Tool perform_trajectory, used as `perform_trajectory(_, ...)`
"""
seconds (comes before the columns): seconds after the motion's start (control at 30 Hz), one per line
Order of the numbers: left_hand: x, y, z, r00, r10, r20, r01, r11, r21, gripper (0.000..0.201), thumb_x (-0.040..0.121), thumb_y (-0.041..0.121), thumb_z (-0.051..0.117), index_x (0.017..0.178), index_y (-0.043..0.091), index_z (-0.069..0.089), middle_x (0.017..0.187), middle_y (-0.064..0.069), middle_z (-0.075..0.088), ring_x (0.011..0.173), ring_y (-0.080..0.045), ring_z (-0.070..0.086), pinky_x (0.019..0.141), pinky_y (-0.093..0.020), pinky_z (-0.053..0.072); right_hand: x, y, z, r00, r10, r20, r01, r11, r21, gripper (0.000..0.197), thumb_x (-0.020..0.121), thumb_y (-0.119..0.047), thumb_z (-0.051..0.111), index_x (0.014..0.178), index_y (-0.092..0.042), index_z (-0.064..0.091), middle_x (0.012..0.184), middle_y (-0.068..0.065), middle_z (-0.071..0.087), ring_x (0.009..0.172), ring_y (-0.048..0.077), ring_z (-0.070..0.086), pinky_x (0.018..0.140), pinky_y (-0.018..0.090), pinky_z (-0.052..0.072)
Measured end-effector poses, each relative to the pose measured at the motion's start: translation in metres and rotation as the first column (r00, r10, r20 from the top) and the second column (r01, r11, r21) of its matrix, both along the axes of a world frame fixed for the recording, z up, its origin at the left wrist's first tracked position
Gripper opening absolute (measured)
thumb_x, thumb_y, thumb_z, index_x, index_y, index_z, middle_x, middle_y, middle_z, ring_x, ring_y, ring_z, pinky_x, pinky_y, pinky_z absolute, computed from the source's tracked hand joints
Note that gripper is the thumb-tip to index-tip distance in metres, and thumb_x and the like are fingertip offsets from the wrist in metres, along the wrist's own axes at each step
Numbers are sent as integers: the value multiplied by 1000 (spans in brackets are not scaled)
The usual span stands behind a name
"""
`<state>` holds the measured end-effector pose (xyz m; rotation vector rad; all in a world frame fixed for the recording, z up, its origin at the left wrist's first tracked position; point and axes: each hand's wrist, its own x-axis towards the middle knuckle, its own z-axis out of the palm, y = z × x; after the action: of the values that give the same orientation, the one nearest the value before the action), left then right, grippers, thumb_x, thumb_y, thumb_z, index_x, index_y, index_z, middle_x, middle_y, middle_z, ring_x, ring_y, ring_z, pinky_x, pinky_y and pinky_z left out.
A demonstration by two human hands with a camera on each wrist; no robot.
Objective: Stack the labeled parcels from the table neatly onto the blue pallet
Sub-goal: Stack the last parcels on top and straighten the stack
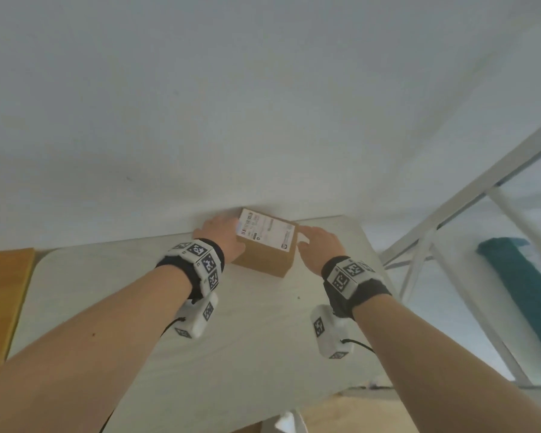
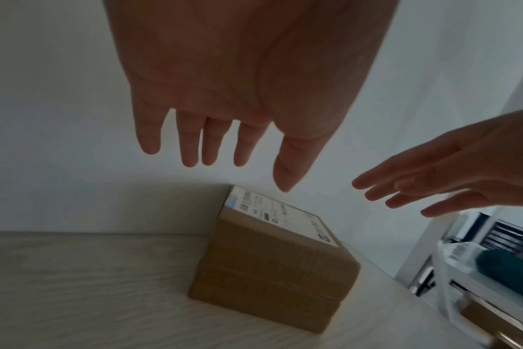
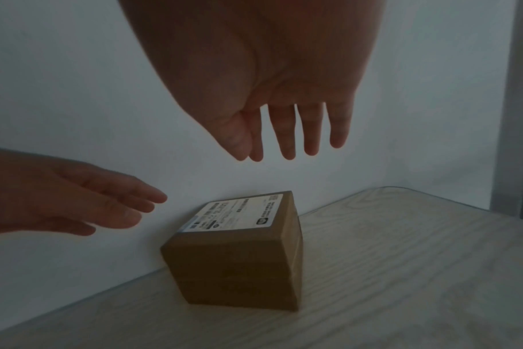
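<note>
A brown cardboard parcel with a white shipping label on top stands at the far edge of the pale wood-grain table, against the white wall. My left hand hovers at the parcel's left side, fingers straight and spread. My right hand hovers at its right side, fingers straight too. In the wrist views both hands float above the parcel without touching it. Neither hand holds anything. A teal-blue object lies lower at the right; I cannot tell whether it is the pallet.
A white metal frame stands to the right of the table, past its rounded corner. An orange-brown surface adjoins the table's left edge. The white wall runs directly behind the parcel.
</note>
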<state>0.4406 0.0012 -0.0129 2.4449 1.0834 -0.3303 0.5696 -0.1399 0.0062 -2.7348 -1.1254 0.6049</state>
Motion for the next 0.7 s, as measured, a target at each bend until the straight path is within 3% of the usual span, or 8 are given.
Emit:
perform_trajectory(0.13, 21, 1, -16, 987, 157, -31, -159, 984, -85, 58, 89, 31, 55, 140, 13, 33, 139, -10, 41, 121, -28, 48, 97, -38, 45, 39, 11, -10, 994, 95, -46, -95, 995, -5, 44, 96, -24, 38, 140, -27, 43, 142, 4, 47, 131, 27, 41, 109, 37, 35)
perform_trajectory(0.27, 41, 3, -28, 958, 282, -51, -287, 943, -169, 55, 92, 35, 53, 137, 11, 32, 134, -13, 44, 113, -27, 54, 90, -36, 48, 77, 25, -24, 977, 197, -85, -201, 979, -44, 44, 99, -22, 36, 143, -20, 38, 148, 4, 41, 136, 25, 37, 112, 33, 29)
perform_trajectory(0.4, 51, 2, -45, 901, 427, -73, -430, 866, -256, 55, 90, 42, 53, 133, 13, 38, 129, -9, 53, 109, -26, 57, 92, -38, 48, 102, 40, -48, 959, 237, -157, -249, 967, -63, 46, 97, -19, 38, 143, -22, 39, 146, 5, 44, 133, 26, 42, 108, 33, 34)
perform_trajectory(0.6, 62, -3, -58, 795, 599, -102, -595, 734, -327, 60, 91, 48, 52, 136, 14, 33, 128, -7, 55, 111, -27, 56, 89, -35, 44, 111, 53, -68, 928, 276, -251, -293, 955, -36, 44, 99, -26, 39, 143, -21, 38, 141, 6, 49, 128, 27, 47, 101, 31, 38)
perform_trajectory(0.7, 63, -4, -58, 763, 639, -100, -630, 699, -339, 62, 89, 52, 52, 135, 15, 33, 126, -6, 55, 110, -28, 56, 91, -37, 47, 111, 60, -72, 906, 310, -288, -325, 946, -7, 38, 98, -29, 39, 134, -19, 47, 128, 7, 59, 116, 27, 55, 91, 29, 41)
